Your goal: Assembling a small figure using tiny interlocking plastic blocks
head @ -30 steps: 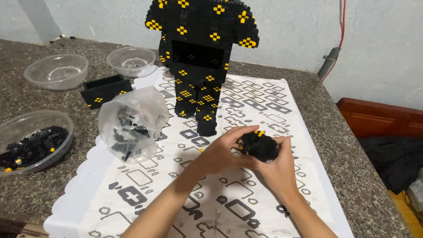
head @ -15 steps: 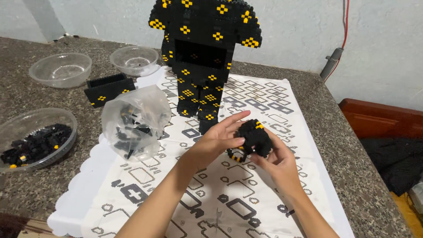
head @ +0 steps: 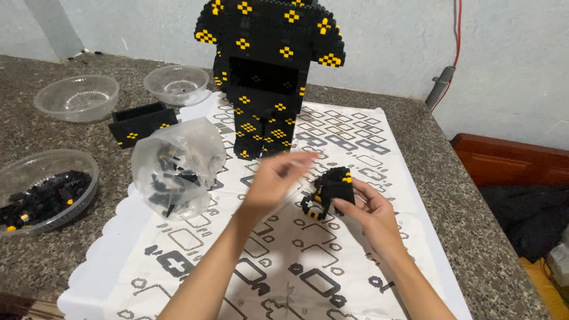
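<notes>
Nearest, right hand [head: 372,214] gripping small black-and-yellow brick assembly [head: 331,191] above patterned white mat [head: 195,261], fingers wrapped around its right side, long axis tilted up toward the far edge. Just left, left hand [head: 274,179] open and blurred, fingers spread, empty, apart from the assembly and level with its top; right hand clearly the nearer. Farther left, clear bag of black bricks [head: 176,167]. Beyond, tall black-and-yellow brick figure [head: 267,71] standing upright at the mat's far end.
</notes>
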